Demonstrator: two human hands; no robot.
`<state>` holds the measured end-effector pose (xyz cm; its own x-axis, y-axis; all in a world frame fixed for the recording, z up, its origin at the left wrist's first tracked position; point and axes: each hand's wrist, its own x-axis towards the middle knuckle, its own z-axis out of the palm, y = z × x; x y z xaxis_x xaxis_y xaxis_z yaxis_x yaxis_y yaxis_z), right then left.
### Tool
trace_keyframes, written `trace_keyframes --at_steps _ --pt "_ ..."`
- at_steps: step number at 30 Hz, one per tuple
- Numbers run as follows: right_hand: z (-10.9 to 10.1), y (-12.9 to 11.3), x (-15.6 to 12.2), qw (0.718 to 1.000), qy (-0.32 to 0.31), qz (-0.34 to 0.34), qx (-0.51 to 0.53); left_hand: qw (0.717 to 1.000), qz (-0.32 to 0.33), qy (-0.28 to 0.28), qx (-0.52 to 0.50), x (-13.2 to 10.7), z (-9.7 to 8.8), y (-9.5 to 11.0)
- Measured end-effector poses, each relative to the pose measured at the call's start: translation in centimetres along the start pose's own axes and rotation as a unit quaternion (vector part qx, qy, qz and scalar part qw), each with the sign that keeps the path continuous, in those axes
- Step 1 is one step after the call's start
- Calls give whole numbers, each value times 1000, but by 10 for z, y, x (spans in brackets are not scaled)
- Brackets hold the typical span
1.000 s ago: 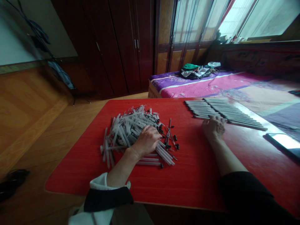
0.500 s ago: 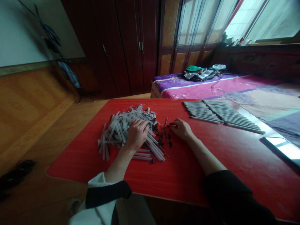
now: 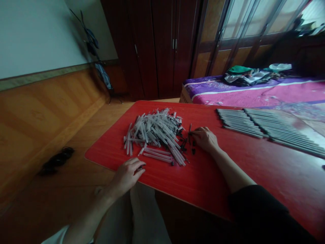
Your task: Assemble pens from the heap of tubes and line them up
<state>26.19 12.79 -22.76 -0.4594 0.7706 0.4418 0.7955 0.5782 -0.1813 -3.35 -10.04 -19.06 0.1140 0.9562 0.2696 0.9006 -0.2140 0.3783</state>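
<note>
My left hand (image 3: pixel 130 172) is at the table's front edge, its fingers curled and closed. A dark spot shows between thumb and fingers, too small to name. My right hand (image 3: pixel 206 139) rests on the table right of the pile, its fingertips pinched at a small black piece beside a thin dark rod (image 3: pixel 190 134). Between the hands lies a heap of translucent plastic tubes (image 3: pixel 158 130), with a few tubes (image 3: pixel 157 155) lying apart in front. Small black caps (image 3: pixel 193 151) are scattered by my right fingers.
On the red table (image 3: pixel 203 183), two rows of assembled grey sticks (image 3: pixel 240 122) with dark ends lie at the right. Behind stand a bed (image 3: pixel 215 96) with folded clothes (image 3: pixel 247 75) and a dark wardrobe (image 3: pixel 157 51). A coat stand (image 3: pixel 95 51) leans at the left.
My left hand has drawn back from the tube heap to the front edge of the table. My right hand stays by the black pieces. The view has turned left.
</note>
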Motion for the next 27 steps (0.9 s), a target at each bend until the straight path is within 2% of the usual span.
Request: trace_keyframes --at_steps 3,7,11,15,19,23,27 --pt "-2 -2 -1 1000 -1 -15 16 999 24 29 9 23 13 19" --pt "-4 -1 -1 999 -7 -18 43 993 92 59 42 76 24 42" --pt "-4 -5 0 994 -16 -17 105 988 113 60 90 122 35 50" --pt "-2 -12 1 984 -23 -34 173 984 122 43 123 153 49 55" --pt "0 -12 1 982 -4 -8 189 984 120 36 127 167 57 59" --pt "-4 -13 0 977 -18 -37 211 989 109 36 93 167 51 52" --pt "-10 -16 -2 973 -23 -47 227 990 120 12 73 162 45 44"
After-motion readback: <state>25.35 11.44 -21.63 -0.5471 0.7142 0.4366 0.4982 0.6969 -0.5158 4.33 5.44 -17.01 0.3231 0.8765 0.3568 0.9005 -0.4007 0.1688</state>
